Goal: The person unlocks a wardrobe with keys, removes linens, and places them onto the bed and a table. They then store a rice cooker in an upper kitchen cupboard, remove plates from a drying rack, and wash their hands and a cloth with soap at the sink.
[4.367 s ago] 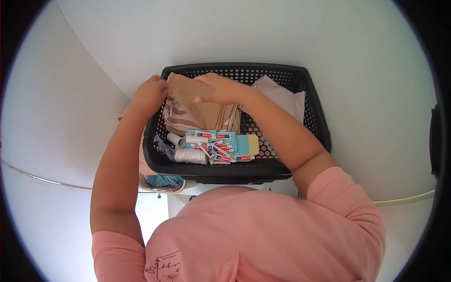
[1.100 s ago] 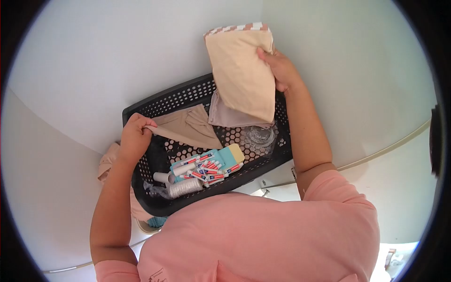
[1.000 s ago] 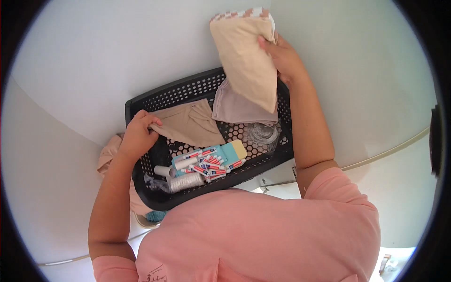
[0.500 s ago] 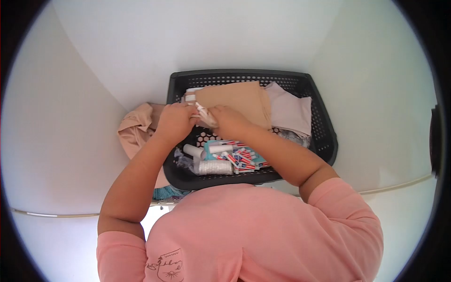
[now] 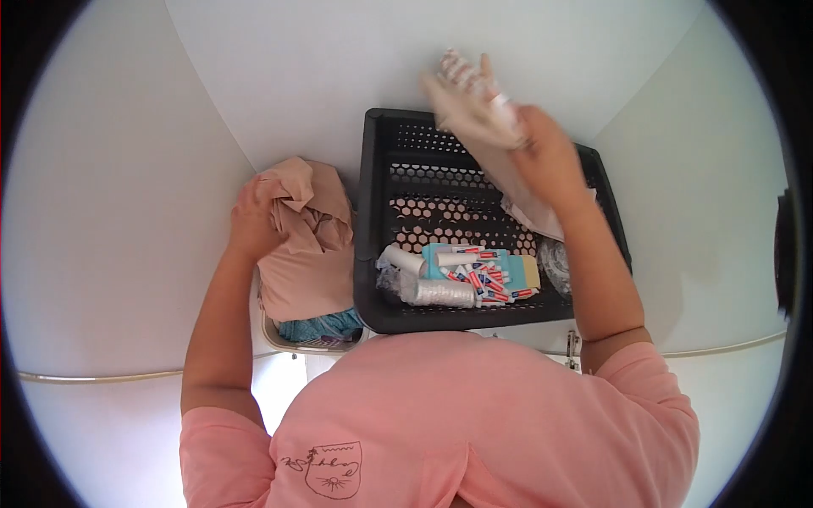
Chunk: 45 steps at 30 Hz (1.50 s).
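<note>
My right hand is closed on folded beige cloths with a checked edge, blurred by motion, held up over the back right of a black perforated basket. Beneath them a pale folded cloth lies at the basket's right side. To the left, my left hand grips the upper left part of a crumpled pinkish-beige cloth outside the basket. Along the basket's front are small toothpaste tubes on a light blue and yellow box, white rolls and a wrapped white stack.
A smaller light-coloured basket with teal cloth stands left of the black basket, beneath the pinkish-beige cloth. Clear plastic lies in the black basket's right side. White walls rise behind and at both sides.
The beige cloths have been lifted out of the basket's left and middle by my right hand, up and rightward. My left hand has moved left onto the cloth outside. The basket appears further right.
</note>
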Each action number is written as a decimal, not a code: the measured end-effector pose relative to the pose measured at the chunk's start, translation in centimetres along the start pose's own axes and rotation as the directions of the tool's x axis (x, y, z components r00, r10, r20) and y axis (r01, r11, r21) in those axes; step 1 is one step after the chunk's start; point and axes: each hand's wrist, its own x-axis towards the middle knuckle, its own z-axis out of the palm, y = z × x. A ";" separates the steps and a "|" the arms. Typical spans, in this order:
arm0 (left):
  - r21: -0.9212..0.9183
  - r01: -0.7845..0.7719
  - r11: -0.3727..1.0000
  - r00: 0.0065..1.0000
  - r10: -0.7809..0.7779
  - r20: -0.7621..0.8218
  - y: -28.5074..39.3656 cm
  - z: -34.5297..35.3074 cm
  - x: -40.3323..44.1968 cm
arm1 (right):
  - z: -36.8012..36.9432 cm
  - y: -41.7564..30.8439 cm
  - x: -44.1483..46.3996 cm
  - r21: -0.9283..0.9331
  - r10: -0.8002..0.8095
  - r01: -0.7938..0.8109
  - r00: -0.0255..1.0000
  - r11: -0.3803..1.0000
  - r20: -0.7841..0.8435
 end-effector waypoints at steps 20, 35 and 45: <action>-0.784 0.479 0.395 0.830 -0.495 0.257 -7.0 -0.2 7.0 | 3.6 -5.2 -18.7 -0.151 0.221 -0.203 0.969 0.967 0.112; -0.986 -0.056 0.157 0.790 -0.597 -0.140 0.6 -19.9 -13.6 | 4.0 -5.8 -20.3 -0.255 0.255 -0.239 0.967 0.937 0.029; -0.796 -0.349 0.495 0.366 -0.710 -0.602 18.6 -24.1 -37.2 | 1.7 -4.0 -22.3 -0.028 -0.102 0.104 0.992 0.994 0.071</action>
